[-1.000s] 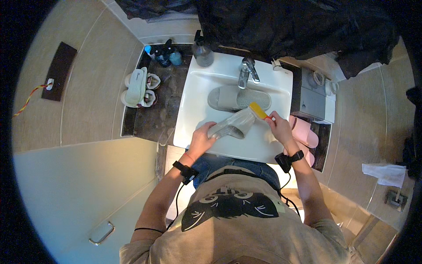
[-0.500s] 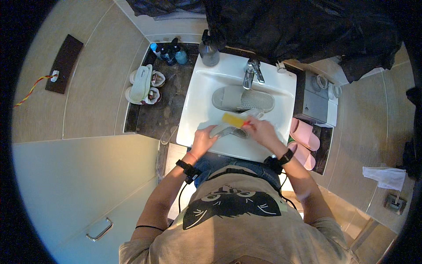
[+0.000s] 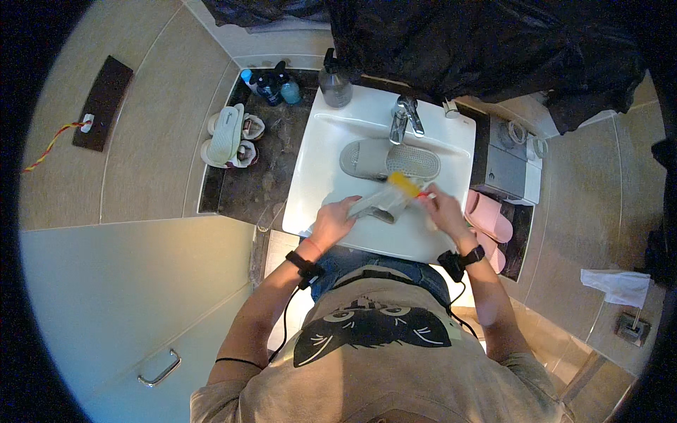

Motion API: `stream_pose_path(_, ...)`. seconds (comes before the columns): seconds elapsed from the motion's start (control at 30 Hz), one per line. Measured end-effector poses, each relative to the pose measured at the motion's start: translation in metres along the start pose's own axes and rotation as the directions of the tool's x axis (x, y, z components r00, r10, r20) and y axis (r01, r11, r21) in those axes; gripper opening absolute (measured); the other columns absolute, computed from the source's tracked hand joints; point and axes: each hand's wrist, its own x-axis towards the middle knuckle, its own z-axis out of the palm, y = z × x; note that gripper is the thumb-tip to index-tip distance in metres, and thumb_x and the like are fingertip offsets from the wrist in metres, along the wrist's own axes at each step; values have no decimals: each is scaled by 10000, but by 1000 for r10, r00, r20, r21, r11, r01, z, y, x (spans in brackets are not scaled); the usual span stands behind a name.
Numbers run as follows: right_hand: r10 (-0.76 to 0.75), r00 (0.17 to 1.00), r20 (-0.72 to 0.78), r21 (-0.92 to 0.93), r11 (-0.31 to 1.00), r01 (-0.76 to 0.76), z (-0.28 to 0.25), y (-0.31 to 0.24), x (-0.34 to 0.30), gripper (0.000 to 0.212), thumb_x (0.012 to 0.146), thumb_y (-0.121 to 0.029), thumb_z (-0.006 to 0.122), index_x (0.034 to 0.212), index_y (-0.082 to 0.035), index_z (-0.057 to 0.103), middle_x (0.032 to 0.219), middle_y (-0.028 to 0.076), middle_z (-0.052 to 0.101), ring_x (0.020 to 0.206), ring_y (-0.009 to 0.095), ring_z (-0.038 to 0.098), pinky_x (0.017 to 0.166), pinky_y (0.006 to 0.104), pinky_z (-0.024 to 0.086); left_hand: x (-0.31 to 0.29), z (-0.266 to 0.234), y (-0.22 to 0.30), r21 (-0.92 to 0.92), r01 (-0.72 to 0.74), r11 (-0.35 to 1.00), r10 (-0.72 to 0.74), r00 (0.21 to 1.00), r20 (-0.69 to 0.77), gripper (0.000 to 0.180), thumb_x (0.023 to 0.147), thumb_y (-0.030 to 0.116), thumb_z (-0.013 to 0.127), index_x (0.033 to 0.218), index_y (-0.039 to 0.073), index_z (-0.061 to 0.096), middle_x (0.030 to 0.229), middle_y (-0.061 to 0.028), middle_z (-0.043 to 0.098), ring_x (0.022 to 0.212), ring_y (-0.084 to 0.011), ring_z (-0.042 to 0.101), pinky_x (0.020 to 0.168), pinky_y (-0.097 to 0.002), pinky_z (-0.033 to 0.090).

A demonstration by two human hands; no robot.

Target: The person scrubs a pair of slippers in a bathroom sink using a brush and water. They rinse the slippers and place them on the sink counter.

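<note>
Over the white sink [image 3: 305, 189], my left hand [image 3: 333, 225] is closed on the near end of a pale grey slipper [image 3: 368, 204], which is held tilted. My right hand [image 3: 443, 209] grips a brush [image 3: 404, 185] with a yellow head and a bit of red by the fingers. The yellow head, smeared by motion, lies over the far end of this slipper. A second grey slipper [image 3: 363, 156] rests in the basin beneath the chrome faucet [image 3: 399, 123].
A dark pump bottle [image 3: 335, 88] stands at the sink's back left corner. Small bottles [image 3: 288, 88] and stacked shoes [image 3: 229, 134] occupy the left counter. On the right are pink slippers [image 3: 488, 216] and a grey box [image 3: 506, 169]. Dark cloth [image 3: 486, 49] hangs behind.
My right hand and the brush have moved right, with the yellow head turned and slightly farther from me. My left hand shifted slightly right, and the held slipper is tilted differently.
</note>
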Motion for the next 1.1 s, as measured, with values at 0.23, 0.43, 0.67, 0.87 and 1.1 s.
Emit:
stream_pose_path(0.23,76,995,-60,103,992,-69,1,45,5,268,956,-335,615,1022,-78,582,655,153,618,604,256,624,572,372,460,28,-8,30,55,-163,985,156,981,112,593,789,231,680,1327,43,516,1112,-269,619,929,-398,649,802,-478,533)
stream_pose_path(0.43,166,965,-205,-58,982,-181,8,71,8,275,974,-334,595,1021,-64,582,703,144,662,607,217,622,557,352,456,84,9,73,94,-128,987,115,984,135,623,787,351,703,1267,-12,545,989,-227,660,873,-370,672,786,-473,542)
stream_pose_path(0.67,151,976,-160,140,982,-129,4,60,-3,230,963,-283,619,1053,-73,593,676,148,640,563,203,584,541,340,441,106,40,77,342,-172,924,146,984,100,490,757,361,744,1114,42,639,831,-148,683,765,-329,682,701,-441,553)
stream_pose_path(0.87,106,958,-267,80,993,-87,-13,48,-8,255,948,-341,621,1041,-104,610,633,140,618,547,288,599,524,383,436,89,21,83,140,-100,985,107,993,-43,405,741,316,771,1032,59,656,970,-135,651,807,-332,674,694,-429,552)
stream_pose_path(1.1,142,958,-248,648,760,55,-37,39,-4,179,997,-280,587,1045,-107,592,613,-103,353,538,19,306,481,214,225,86,-15,102,-139,-188,972,137,939,-315,348,763,252,766,1019,60,631,980,-134,625,847,-355,647,720,-432,533)
